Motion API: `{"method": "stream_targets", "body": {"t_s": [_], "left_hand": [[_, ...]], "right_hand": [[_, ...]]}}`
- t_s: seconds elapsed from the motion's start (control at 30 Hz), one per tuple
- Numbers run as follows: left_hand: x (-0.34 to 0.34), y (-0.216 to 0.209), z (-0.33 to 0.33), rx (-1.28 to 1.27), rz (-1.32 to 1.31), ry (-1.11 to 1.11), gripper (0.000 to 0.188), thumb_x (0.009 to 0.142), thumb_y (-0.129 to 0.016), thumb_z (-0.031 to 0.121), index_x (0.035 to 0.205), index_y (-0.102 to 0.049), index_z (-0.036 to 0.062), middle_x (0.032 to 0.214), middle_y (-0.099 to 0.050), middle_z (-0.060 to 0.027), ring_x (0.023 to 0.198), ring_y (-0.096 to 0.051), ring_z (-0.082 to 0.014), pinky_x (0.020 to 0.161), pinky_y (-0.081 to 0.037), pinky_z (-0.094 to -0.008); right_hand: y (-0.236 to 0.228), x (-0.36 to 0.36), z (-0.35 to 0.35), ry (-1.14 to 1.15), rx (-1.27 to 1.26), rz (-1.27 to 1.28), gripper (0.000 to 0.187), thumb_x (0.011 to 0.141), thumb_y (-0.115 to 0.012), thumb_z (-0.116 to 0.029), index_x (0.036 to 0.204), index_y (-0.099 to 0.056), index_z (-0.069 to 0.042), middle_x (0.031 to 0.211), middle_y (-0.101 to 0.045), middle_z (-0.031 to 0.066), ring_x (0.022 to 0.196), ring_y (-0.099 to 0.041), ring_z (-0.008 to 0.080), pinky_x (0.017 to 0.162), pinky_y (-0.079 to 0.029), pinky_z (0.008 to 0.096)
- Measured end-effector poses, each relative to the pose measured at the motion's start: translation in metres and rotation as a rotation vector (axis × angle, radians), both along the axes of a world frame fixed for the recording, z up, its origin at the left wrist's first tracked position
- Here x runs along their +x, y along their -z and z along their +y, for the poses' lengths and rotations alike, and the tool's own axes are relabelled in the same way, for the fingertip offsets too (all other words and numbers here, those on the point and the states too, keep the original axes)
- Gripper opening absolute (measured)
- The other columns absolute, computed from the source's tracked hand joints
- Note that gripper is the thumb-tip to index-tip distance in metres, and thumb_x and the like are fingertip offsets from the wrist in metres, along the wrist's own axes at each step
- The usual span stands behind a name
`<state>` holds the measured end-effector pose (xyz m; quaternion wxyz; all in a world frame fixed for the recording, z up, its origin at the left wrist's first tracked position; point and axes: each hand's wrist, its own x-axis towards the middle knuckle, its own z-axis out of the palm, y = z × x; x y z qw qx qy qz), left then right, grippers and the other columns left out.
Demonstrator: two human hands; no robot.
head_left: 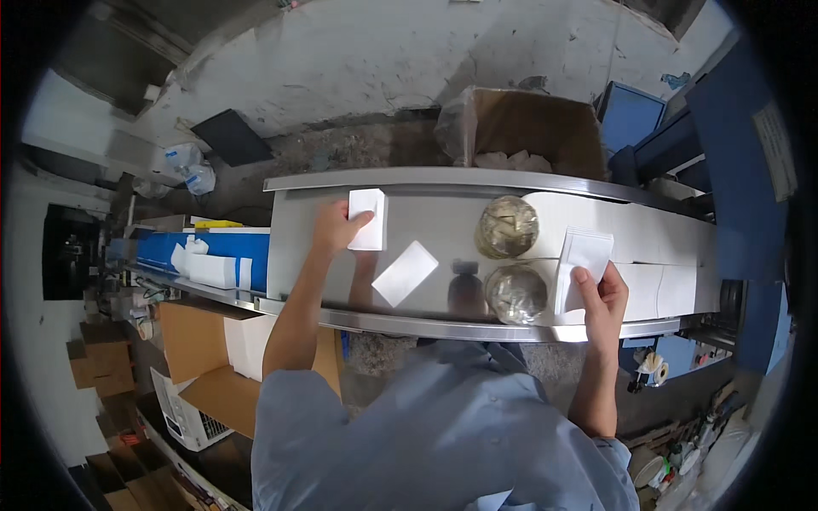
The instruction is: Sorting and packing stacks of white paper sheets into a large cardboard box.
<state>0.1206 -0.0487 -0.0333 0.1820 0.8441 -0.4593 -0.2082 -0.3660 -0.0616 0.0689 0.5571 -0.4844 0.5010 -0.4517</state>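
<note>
Cardboard box (541,123) beyond the metal table (315,272) holds crumpled whitish pieces (517,162); an open carton (194,341) at lower left contains something white (247,347). Left hand (337,226), forearm stretched forward, clasps a white stack (368,203) over the table's left part. Right hand (601,298) pinches a white bundle (583,254), thumb on top, above white sheets (658,240).

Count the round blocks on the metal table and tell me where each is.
2. The far block stands toward the far edge of the table, the near block toward its near edge; both left of the right hand.
</note>
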Motion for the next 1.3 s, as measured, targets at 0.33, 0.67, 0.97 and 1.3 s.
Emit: {"method": "stream_targets", "body": {"t_s": [0.33, 0.67, 0.97, 1.3], "left_hand": [[-0.010, 0.011, -0.001, -0.222, 0.159, -0.012, 0.036, 0.077, -0.083, 0.021, 0.102, -0.068, 0.0012, 0.101, -0.071, -0.0162, 0.096, -0.069, -0.0324, 0.083, -0.055, -0.0417], [0.038, 0.021, 0.024, -0.303, 0.386, -0.088, 0.030, 0.081, -0.084, 0.011, 0.097, -0.061, -0.0016, 0.088, -0.071, -0.0113, 0.079, -0.067, -0.0160, 0.070, -0.054, -0.0312], [0.114, 0.027, 0.064, -0.519, 0.347, -0.085, 0.029, 0.080, -0.085, 0.014, 0.091, -0.062, -0.0001, 0.078, -0.065, -0.0068, 0.071, -0.060, -0.0145, 0.065, -0.051, -0.0318], [0.045, -0.089, 0.067, -0.559, 0.761, -0.194, 0.039, 0.091, -0.070, 0.005, 0.127, -0.055, -0.0014, 0.116, -0.069, -0.0144, 0.102, -0.069, -0.0205, 0.092, -0.055, -0.0339]], "right_hand": [[-0.007, 0.093, 0.044, 0.029, -0.001, 0.031, 0.029, 0.097, -0.074, -0.017, 0.119, -0.068, 0.001, 0.102, -0.073, 0.0016, 0.091, -0.064, 0.0065, 0.083, -0.049, 0.0226], [-0.011, 0.110, 0.045, 0.036, 0.025, 0.077, 0.025, 0.097, -0.072, -0.013, 0.115, -0.066, 0.004, 0.100, -0.070, 0.0028, 0.088, -0.061, 0.0078, 0.076, -0.049, 0.0237], [0.006, 0.128, 0.028, -0.034, 0.093, 0.075, 0.021, 0.096, -0.072, -0.014, 0.112, -0.071, 0.000, 0.092, -0.070, 0.0001, 0.080, -0.061, 0.0058, 0.069, -0.049, 0.0226], [0.005, 0.146, 0.015, -0.100, 0.145, -0.104, 0.022, 0.098, -0.071, -0.013, 0.116, -0.069, 0.001, 0.098, -0.073, 0.0029, 0.084, -0.064, 0.0070, 0.075, -0.052, 0.0233]]}}
